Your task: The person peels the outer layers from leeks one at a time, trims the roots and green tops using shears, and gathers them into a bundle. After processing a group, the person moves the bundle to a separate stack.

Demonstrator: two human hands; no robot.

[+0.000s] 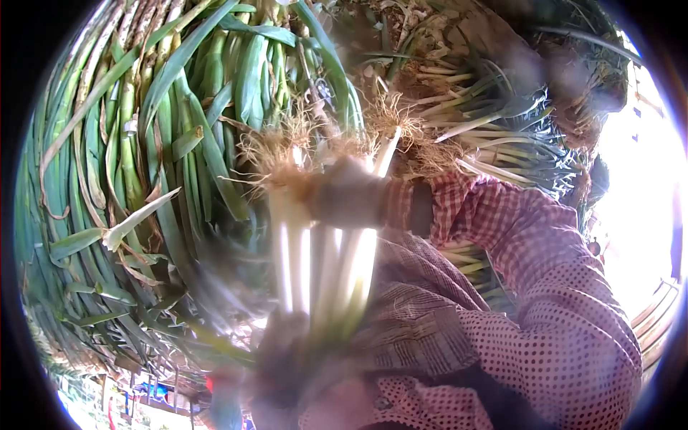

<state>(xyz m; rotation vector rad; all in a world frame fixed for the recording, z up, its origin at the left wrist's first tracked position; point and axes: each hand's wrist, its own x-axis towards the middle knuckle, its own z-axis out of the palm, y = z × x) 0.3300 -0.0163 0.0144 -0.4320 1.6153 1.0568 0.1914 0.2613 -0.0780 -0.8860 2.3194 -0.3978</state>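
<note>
A bunch of long white-stemmed onions [322,265] hangs roots-up near the middle of the head view. My right hand [347,197], blurred, comes in from the right in a checked sleeve and is closed round the stems just below the roots. Lower down, my left hand [290,358] is dark and smeared by motion; it is at the lower part of the same bunch, and its fingers cannot be made out. Stringy roots [279,154] spread above my right hand.
Tall green onion leaves [143,143] are heaped across the left. More white-stemmed onions [494,136] lie behind my right forearm, with their roots towards the middle. Brown debris [416,36] is at the top. Metal bars [154,390] show at the bottom left.
</note>
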